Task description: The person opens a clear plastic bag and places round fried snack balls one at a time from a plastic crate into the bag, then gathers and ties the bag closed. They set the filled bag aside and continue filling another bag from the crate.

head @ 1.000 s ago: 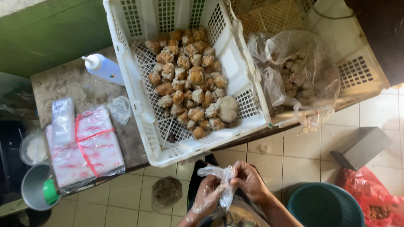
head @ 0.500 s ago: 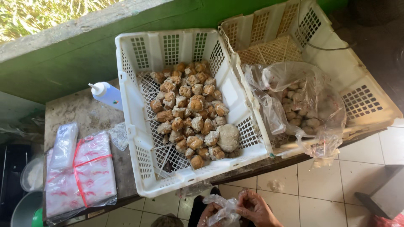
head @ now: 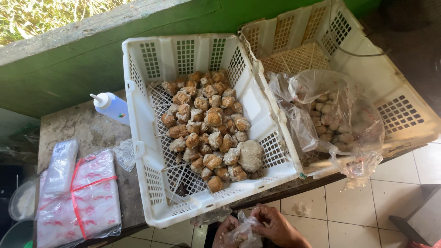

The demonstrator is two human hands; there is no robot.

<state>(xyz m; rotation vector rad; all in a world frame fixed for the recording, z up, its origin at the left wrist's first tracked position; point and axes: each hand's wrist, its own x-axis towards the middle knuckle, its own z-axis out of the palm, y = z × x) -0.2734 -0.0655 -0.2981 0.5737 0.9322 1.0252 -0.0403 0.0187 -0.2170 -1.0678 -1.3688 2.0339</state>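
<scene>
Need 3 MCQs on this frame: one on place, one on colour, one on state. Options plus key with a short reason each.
1. Where is the squeeze bottle?
A. inside the white crate
B. on the table left of the white crate
C. on the floor

2. What colour is the band around the stack of plastic bags?
A. red
B. blue
C. black

3. What are the hands doing?
A. resting empty on the table
B. lifting the crate
C. both gripping a small clear bag

Key: 1 B, the bottle lies on the stone top beside the white crate. 2 A, a red strip crosses the stack. 3 C, the left hand and right hand close on the small clear bag at the bottom edge.
</scene>
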